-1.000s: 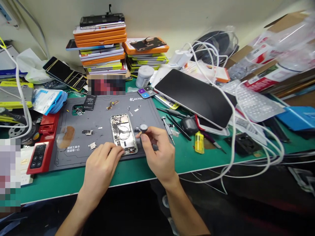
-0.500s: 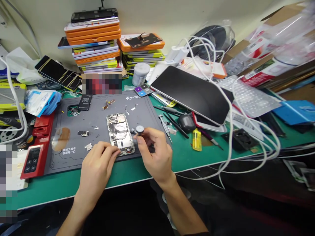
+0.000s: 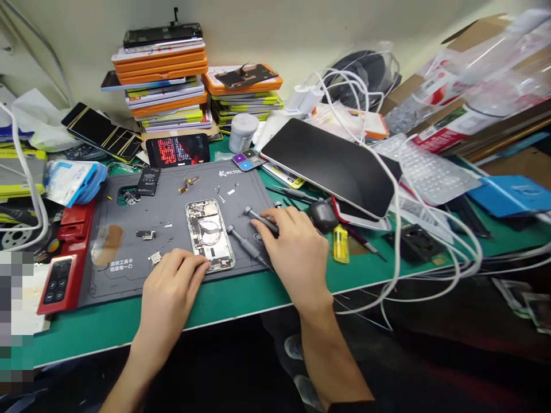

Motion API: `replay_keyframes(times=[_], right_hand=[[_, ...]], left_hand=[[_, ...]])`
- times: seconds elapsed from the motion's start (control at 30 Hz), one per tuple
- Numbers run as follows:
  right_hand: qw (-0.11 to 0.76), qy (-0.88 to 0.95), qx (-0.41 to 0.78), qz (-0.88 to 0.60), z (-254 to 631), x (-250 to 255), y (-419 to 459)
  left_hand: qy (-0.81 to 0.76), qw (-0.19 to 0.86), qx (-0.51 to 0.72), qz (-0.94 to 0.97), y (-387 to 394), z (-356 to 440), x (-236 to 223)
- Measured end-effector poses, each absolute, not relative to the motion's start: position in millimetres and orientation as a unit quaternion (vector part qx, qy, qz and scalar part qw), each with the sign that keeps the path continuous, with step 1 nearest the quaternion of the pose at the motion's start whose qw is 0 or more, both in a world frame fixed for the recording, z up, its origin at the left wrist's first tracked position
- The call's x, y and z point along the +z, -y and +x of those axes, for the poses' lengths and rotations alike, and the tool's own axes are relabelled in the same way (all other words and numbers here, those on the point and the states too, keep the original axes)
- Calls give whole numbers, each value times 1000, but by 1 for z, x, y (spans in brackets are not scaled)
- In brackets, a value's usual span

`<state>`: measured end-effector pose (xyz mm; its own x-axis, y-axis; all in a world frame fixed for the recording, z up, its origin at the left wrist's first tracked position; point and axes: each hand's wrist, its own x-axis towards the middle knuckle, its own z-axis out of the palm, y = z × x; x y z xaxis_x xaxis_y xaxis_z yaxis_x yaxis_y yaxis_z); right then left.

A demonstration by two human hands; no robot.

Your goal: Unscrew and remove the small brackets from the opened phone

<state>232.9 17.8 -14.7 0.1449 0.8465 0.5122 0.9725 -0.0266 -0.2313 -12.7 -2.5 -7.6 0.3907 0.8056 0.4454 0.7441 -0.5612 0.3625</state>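
Note:
An opened smartphone [image 3: 210,235] lies on the grey mat with its inner parts bare. My left hand [image 3: 174,281] is closed at the phone's lower left corner, its fingertips pinched on that edge. Right of the phone, my right hand [image 3: 295,249] has its thumb and fingers around a grey screwdriver [image 3: 260,219], tilted low over the mat. A second screwdriver [image 3: 246,244] lies between the phone and my right hand, its tip end near the wrist side. Left of the phone are a small camera-like module [image 3: 146,234] and a small metal bracket [image 3: 155,257].
The work mat [image 3: 142,281] also bears a black battery [image 3: 148,180] and loose flex parts. A propped phone with a lit screen [image 3: 178,150] stands behind it. Right are a large black tablet [image 3: 331,163], a yellow-handled tool [image 3: 341,244] and white cables [image 3: 398,241]. Stacked boxes [image 3: 161,66] rise behind.
My right hand has moved right, away from above the phone, and its screwdriver has gone from upright to tilted low. The second screwdriver is now uncovered. My left hand stays at the phone.

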Motion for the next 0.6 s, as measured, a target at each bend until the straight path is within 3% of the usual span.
replay_keyframes(times=[0.37, 0.6], right_hand=[[306, 635, -97, -703, 249, -20, -14], [291, 677, -108, -667, 242, -20, -11]], left_hand=[[-466, 76, 322, 821, 6, -13, -8], [-452, 3, 301, 839, 8, -12, -7]])
